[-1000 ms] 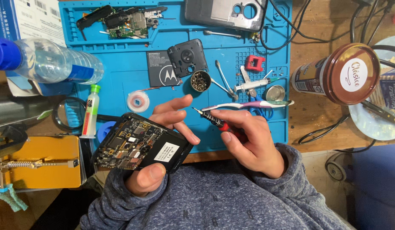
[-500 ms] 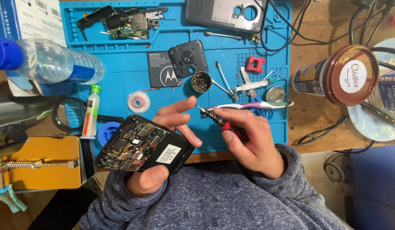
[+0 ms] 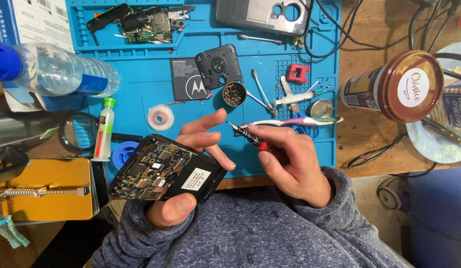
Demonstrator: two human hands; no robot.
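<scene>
My left hand (image 3: 193, 171) holds an opened black phone (image 3: 163, 171) with its circuit boards showing, thumb on its near edge and fingers spread behind it. My right hand (image 3: 292, 164) grips a small red and black screwdriver (image 3: 248, 135), its tip pointing left toward my left fingers, just off the phone. Both hands hover over the near edge of a blue work mat (image 3: 141, 79).
On the mat lie a phone battery (image 3: 186, 85), a black camera cover (image 3: 218, 66), a small cup of screws (image 3: 234, 94), a toothbrush (image 3: 305, 121), a syringe (image 3: 295, 98), a tape roll (image 3: 160, 118) and phone parts (image 3: 146, 22). A plastic bottle (image 3: 51, 74) lies left, a jar (image 3: 394, 87) right.
The phone and my left hand have shifted slightly; the screwdriver tip stays close to my left fingers. Little else has moved.
</scene>
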